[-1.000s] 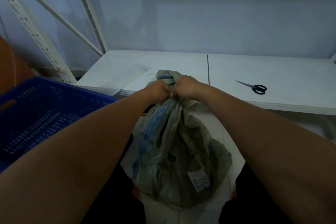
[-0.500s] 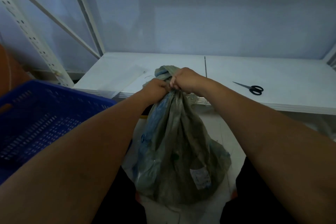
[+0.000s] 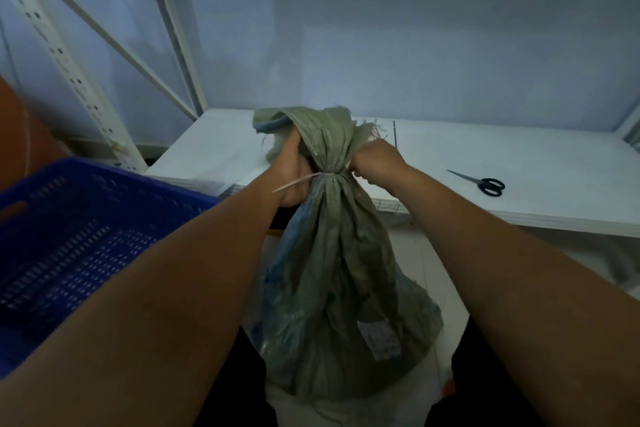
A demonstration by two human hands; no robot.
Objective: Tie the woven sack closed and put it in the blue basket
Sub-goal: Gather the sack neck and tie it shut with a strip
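Observation:
A grey-green woven sack [image 3: 336, 295] stands on the floor between my legs, its neck gathered and bound by a white cable tie [image 3: 304, 179] whose tail sticks out to the left. My left hand [image 3: 292, 173] grips the bunched neck from behind, partly hidden by the sack. My right hand [image 3: 375, 163] pinches the tie at the right side of the neck. The frayed sack mouth fans out above the tie. The blue basket [image 3: 79, 236] sits at my left, with nothing inside.
A low white shelf board [image 3: 519, 163] runs behind the sack, with black-handled scissors [image 3: 485, 184] lying on it at the right. White perforated rack uprights [image 3: 65, 62] rise at the back left. An orange object [image 3: 20, 128] shows at the far left edge.
My hands have spread apart at the neck, showing the tie cinched around it. The sack mouth has risen and fanned out above my hands.

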